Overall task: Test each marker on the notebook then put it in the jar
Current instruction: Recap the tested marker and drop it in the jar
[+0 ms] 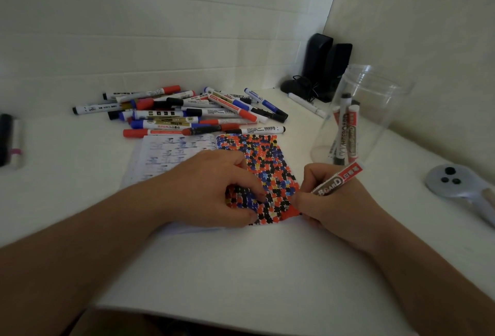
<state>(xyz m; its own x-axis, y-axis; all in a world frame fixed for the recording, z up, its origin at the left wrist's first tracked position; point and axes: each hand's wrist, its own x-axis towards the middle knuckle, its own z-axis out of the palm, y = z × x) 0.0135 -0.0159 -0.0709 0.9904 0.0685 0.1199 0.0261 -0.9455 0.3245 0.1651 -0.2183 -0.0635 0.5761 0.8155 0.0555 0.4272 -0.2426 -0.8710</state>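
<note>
My left hand (214, 188) lies on the open notebook (257, 172), fingers lightly bent and fingertips pressing the dotted right page down, holding nothing. My right hand (329, 201) pinches a red whiteboard marker (338, 179) in a writing grip, the barrel slanting up and away to the right; its tip is at the page's lower right edge, just beside my left fingertips, though my fingers hide the tip, so I cannot tell if it touches the paper. The page is packed with red, blue and black dots. Just beyond my right hand stands the clear jar (375, 100), with a few markers leaning inside. Beyond my left hand, past the notebook's far edge, sits the pile of markers (184, 112). Far off to my right lies a grey shower head (455, 181); behind the jar, two black speakers (325, 65).
</note>
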